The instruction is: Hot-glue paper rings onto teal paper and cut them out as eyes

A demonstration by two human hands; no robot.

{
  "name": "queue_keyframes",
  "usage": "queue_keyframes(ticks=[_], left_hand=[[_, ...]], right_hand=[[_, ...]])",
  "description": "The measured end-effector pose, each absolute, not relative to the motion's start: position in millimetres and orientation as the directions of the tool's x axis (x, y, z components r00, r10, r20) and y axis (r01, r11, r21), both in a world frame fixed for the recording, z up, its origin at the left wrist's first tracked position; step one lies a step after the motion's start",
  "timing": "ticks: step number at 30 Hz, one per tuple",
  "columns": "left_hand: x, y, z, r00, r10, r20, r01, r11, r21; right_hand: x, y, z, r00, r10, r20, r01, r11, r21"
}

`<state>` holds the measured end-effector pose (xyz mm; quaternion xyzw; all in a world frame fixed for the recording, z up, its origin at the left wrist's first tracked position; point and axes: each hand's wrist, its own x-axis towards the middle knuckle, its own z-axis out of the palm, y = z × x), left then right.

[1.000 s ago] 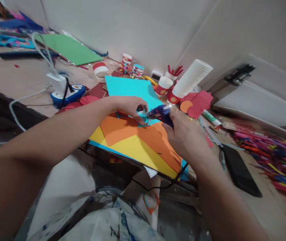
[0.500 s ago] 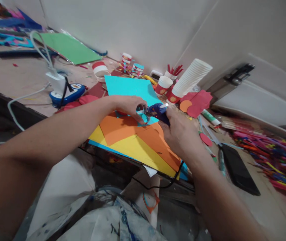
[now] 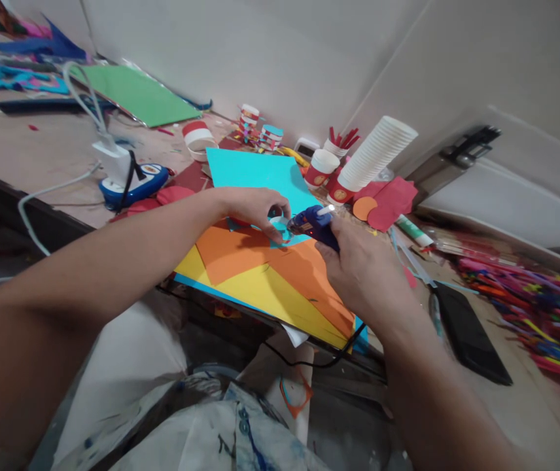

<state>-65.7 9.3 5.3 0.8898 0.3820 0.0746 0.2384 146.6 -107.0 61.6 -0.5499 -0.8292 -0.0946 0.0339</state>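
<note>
My right hand (image 3: 353, 252) is wrapped round a blue hot glue gun (image 3: 312, 222), a white glue stick poking from its back. The gun's nozzle points left at a small light-blue and white paper piece (image 3: 280, 227), round like a cut-down cup. My left hand (image 3: 263, 209) grips that piece from the left with thumb and fingers curled round it. Whether the nozzle touches it I cannot tell. Beneath both hands lie a light-blue sheet (image 3: 260, 169), orange paper (image 3: 226, 252) and yellow paper (image 3: 255, 288).
Stacked paper cups (image 3: 378, 150) lean behind my right hand, near red paper circles (image 3: 383, 216). A black phone-like slab (image 3: 471, 333) and many pipe cleaners (image 3: 530, 301) lie right. A blue power strip (image 3: 135, 186) sits left. The gun's black cord (image 3: 329, 363) hangs over the front edge.
My right hand and the glue gun have shifted slightly right and down, with the nozzle a little away from the paper piece. My left hand stays almost in place.
</note>
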Motion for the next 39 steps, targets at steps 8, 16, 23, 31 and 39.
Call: queue_keyframes(ticks=[8,16,23,31,39], left_hand=[[-65,10,5,0.693,0.719,-0.053,0.654,-0.597,0.464],[-82,12,16,0.551,0.833,0.042,0.680,-0.478,0.557],[-87,16,17,0.170,0.952,0.254,0.748,-0.292,0.596],[-91,28,1,0.049,0.982,0.181,0.931,-0.111,0.349],[-90,32,-3,0.090,0.994,0.067,0.965,-0.104,0.242]], right_hand=[[151,-106,63,-0.395,0.908,0.142,0.919,0.388,0.070],[164,-95,57,-0.306,0.924,0.231,0.928,0.343,-0.145],[163,-88,46,-0.323,0.915,0.243,0.888,0.382,-0.258],[151,-86,34,-0.332,0.932,0.145,0.867,0.363,-0.342],[161,-80,34,-0.266,0.947,0.183,0.913,0.308,-0.268]])
